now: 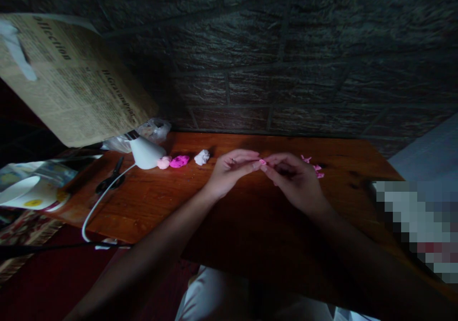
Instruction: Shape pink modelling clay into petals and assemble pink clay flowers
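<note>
Between the fingertips of both hands is a small pink piece of modelling clay. My left hand pinches it from the left side, thumb and fingers pressed together. From the right, my right hand pinches the same piece with thumb and forefinger. Left of my hands, a white clay lump, a bright magenta lump and a pale pink lump lie in a row on the wooden table. Small pink shaped pieces lie just beyond my right hand, partly hidden by it.
A lamp with a white base and newsprint-patterned shade stands at the left, its white cable crossing the table. Black scissors and a paper cup are nearby. A dark brick wall rises behind; a blurred-out panel is right.
</note>
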### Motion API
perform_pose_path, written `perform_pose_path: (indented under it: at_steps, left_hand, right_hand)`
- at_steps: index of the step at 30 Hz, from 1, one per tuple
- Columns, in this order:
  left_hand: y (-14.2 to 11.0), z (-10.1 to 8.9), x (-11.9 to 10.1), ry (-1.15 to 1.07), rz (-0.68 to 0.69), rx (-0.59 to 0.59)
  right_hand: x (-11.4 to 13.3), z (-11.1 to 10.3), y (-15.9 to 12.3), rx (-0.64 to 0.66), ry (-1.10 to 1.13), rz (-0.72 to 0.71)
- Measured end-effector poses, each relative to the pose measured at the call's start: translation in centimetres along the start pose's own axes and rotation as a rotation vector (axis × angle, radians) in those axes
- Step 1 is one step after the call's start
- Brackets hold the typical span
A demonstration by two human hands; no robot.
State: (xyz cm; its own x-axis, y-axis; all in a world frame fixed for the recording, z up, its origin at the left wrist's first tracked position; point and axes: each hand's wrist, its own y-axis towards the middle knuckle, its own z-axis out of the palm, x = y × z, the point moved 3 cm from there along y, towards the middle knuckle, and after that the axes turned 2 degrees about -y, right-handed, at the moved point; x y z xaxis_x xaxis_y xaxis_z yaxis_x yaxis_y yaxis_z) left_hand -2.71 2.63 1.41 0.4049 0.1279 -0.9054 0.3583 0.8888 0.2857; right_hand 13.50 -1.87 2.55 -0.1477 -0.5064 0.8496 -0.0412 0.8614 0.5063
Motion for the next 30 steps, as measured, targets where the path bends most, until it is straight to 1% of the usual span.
perform_pose_path:
  at_steps: [17,23,30]
  left_hand:
    - [0.18,-0.17,0.31,0.057,0.020,-0.028]
    - [0.26,-0.28,0.31,0.040,0.024,-0.039]
    - [0.26,-0.35,0.28,0.029,0.000,-0.068]
  right_hand:
    - [-0.24,-0.06,0.05,-0.037,0.005,-0.005]
    - [-0.23,-0.14,0.07,-0.024,-0.021,-0.016]
    - [0.41,-0.43,0.10,0.001,-0.069,0.016]
